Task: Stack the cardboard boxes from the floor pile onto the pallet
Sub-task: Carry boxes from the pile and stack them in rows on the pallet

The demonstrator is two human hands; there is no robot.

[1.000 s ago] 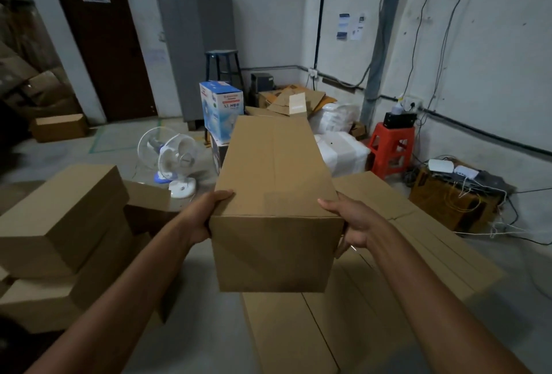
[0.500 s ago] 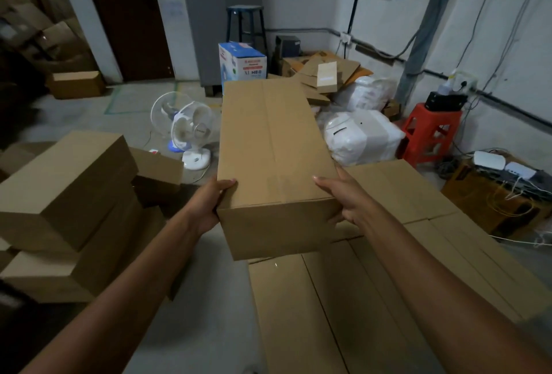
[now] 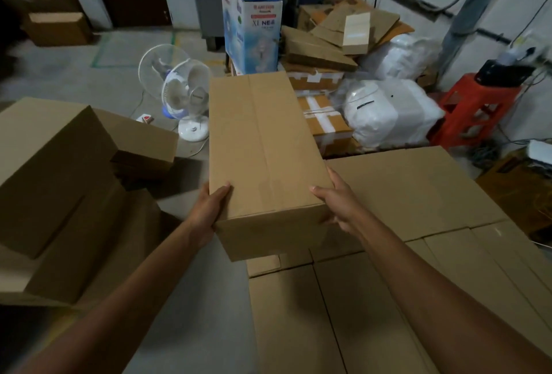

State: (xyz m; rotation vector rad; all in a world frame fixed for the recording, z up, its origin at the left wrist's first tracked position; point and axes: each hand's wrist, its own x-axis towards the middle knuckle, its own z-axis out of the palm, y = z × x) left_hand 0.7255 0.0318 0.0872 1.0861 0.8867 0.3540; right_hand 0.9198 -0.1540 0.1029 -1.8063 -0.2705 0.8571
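- The left hand (image 3: 209,209) holds the near left corner of a long cardboard box (image 3: 263,149), with the thumb on top.
- The right hand (image 3: 337,203) holds the near right corner the same way. Both hands grip the box tight.
- A second ago the box was up high in front of the person. Now it is lower and farther out.
- The box now hangs over the near left edge of the flat layer of boxes (image 3: 418,194) on the right. I think this layer sits on the pallet, but the pallet is hidden.
- I cannot tell if the box touches the layer yet.
- So the carrying is almost done, and I think putting it down comes next.
- The floor pile (image 3: 50,164) on the left has more boxes, so the job is not over.
- Two white fans (image 3: 185,99) stand on the floor, far behind the pile.
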